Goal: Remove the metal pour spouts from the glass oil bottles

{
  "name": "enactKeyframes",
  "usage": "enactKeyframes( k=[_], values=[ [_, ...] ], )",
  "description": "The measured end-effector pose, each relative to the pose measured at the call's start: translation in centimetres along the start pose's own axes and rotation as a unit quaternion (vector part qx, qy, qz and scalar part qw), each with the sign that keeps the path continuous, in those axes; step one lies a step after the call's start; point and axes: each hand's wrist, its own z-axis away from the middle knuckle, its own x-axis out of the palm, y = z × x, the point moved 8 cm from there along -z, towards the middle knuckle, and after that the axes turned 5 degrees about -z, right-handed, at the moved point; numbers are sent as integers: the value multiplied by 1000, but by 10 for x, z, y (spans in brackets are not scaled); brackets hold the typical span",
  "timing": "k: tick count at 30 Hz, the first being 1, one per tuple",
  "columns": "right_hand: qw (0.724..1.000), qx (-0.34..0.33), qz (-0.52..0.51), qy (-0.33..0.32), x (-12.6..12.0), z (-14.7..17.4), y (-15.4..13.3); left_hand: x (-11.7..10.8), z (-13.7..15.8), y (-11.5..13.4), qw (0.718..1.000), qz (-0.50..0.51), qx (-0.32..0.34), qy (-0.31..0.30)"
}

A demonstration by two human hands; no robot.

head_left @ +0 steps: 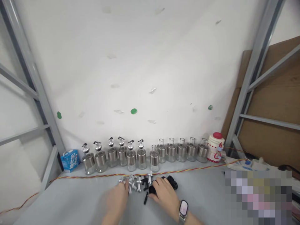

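Note:
My left hand (117, 198), smeared by motion, reaches into a small pile of silver pourer spouts (132, 181); its fingertips are too blurred to show a grip. My right hand (166, 194), wearing a watch, is closed, with thumb and forefinger around a black round stopper (152, 189). More black stoppers (172, 182) lie beyond its fingers. Between the hands are small black lever pieces (145, 198) and another silver spout (150, 178). Behind stand several glass bottles with metal sleeves: those at left wear pourer tops (130, 144), while those at right, such as this bottle (154, 158), have bare necks.
A red and yellow twisted cord (105, 175) runs across the grey table (77, 200) in front of the bottles. A blue box (69, 161) stands at the left end, a white jar with a red lid (215, 148) at the right. Metal posts flank the table.

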Motion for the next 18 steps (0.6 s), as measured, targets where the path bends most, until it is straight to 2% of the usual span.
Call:
enactKeyframes(
  k=[6, 9, 12, 18],
  values=[
    [998, 27, -41, 35, -22, -5, 8, 3, 6, 16, 997, -59, 41, 19],
    [992, 95, -55, 54, -28, -19, 29, 3, 6, 20, 995, -78, 45, 34],
    [987, 146, -52, 37, -20, -39, 50, 4, 6, 21, 995, -82, 37, 37],
    [988, 145, -44, 35, 2, -73, 65, -2, 7, 19, 997, -74, 6, 26]
  ],
)
